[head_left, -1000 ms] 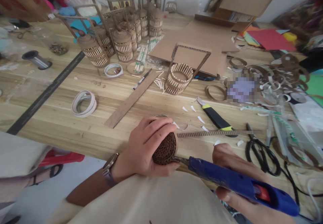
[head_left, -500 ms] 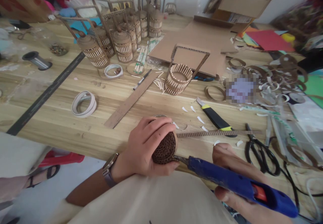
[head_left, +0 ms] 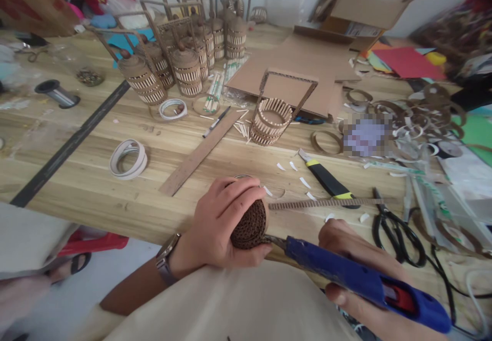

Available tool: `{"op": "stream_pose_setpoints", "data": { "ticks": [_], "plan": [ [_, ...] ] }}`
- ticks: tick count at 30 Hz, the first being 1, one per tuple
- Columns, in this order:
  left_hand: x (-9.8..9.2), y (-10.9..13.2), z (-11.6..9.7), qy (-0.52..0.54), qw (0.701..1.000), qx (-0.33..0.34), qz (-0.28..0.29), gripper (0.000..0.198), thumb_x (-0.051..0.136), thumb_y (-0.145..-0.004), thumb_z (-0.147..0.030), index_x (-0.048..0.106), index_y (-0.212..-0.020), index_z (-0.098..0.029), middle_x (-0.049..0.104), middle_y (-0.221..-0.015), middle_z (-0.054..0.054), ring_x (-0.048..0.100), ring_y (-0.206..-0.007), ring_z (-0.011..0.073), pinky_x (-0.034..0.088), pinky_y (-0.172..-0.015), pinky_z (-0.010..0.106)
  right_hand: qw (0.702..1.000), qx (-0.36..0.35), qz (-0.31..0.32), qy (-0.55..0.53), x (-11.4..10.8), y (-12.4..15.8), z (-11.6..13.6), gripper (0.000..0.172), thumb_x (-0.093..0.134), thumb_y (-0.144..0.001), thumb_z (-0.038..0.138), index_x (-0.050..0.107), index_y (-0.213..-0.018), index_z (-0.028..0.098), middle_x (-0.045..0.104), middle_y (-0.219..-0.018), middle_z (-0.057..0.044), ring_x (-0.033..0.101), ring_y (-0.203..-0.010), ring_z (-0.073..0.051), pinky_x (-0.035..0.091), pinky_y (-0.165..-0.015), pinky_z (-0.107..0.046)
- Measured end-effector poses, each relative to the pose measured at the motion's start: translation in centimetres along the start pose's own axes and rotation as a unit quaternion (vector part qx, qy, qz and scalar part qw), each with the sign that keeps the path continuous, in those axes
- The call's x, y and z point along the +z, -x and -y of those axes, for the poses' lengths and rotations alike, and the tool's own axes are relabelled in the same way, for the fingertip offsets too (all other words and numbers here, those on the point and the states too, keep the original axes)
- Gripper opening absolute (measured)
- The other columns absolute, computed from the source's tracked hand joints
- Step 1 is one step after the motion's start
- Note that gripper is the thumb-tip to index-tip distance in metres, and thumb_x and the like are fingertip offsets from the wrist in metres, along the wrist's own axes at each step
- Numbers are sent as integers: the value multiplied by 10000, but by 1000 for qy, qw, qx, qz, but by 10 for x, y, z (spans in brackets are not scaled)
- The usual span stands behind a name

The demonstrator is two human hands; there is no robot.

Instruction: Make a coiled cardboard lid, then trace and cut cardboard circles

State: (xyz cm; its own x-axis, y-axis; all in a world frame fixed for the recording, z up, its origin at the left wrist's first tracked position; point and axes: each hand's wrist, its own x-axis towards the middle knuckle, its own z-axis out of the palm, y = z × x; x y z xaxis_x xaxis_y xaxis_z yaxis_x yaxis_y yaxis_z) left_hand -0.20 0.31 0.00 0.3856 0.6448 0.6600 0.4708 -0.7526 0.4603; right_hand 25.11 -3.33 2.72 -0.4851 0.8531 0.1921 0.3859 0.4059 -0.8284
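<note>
Pale wood-grained worktop (head_left: 172, 149), crowded along its far edge and right side. Broad flat brown cardboard sheet (head_left: 288, 59) lies toward the far edge, right of the middle. Group of lidded brown cardboard-and-stick containers (head_left: 186, 72) with tall square handles stands near the far edge, left of the middle. Long flat black bar (head_left: 71, 144) slants from the near edge, left part, toward that group.

Blue plastic glue gun (head_left: 334, 269) at the near edge, right of the middle; right hand (head_left: 361, 246) grasps its body, fingers on one side, thumb on the other. Left hand (head_left: 221, 223) at the middle of the near edge, fingers curved over a round dark-brown coil of corrugated cardboard (head_left: 249, 228), thumb beneath. Gun's metal nozzle reaches the coil's rim beside that thumb; exact contact too small to tell.

Open-topped stick container with a square handle (head_left: 271, 121) stands upright, well beyond the coil. Narrow ribbed brown strip (head_left: 315, 204) runs from the coil toward the right edge, passing the butt of a black-and-yellow utility knife (head_left: 326, 177) and black-handled scissors (head_left: 385, 213). Smallest: curved white paper scraps (head_left: 305, 183), strewn near the knife.
</note>
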Motion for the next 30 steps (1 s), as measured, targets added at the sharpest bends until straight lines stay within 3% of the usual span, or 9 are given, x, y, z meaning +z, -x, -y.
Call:
{"op": "stream_pose_setpoints", "data": {
  "ticks": [10,24,30],
  "plan": [
    [-1,0,-2,4,1000,6,1,561,589,-875,-473,490,-1306,-128,633,-1212,196,603,-1109,299,485,-945,441,998,-28,-16,49,1,-3,-1,482,469,-936,657,442,-716,229,416,-608,51,428,-543,-135,352,-541,-297],
    [-1,-1,-2,7,1000,10,-2,560,603,-866,-451,492,-1310,-129,631,-1218,194,606,-1109,297,484,-955,446,998,-28,-9,48,0,-3,-1,484,474,-936,655,441,-708,229,424,-612,55,452,-556,-135,373,-587,-303],
    [-1,-1,-2,4,1000,8,-3,563,577,-883,-484,484,-1318,-140,637,-1211,192,614,-1100,302,494,-935,457,1000,-4,-7,-1,1,-2,-3,461,506,-909,673,527,-744,244,479,-643,34,464,-581,-154,360,-546,-293]
  ]
}}
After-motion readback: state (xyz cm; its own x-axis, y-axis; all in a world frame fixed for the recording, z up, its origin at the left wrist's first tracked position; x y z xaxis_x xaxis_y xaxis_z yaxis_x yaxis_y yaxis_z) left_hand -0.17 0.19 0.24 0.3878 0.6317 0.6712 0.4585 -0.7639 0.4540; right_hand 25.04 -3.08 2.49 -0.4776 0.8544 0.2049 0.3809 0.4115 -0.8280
